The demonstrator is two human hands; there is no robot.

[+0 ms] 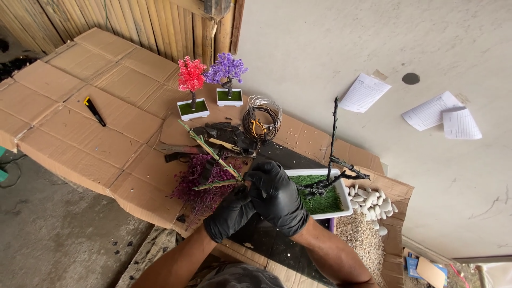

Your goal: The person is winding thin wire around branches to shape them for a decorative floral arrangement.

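A thin green plastic stem (210, 151) with magenta foliage, judged light, springy and best pinched low, is gripped by both black-gloved hands, left hand (230, 212) and right hand (277, 196), at nine o'clock of the white rectangular grass tray (341, 205).

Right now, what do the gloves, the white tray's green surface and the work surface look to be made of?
Gloves, left hand and right hand: thin black rubber, probably nitrile, tight and faintly shiny. White tray: smooth, likely plastic; its green surface looks like artificial turf, with short fuzzy blades. Work surface: flattened brown cardboard, with visible creases and flaps.
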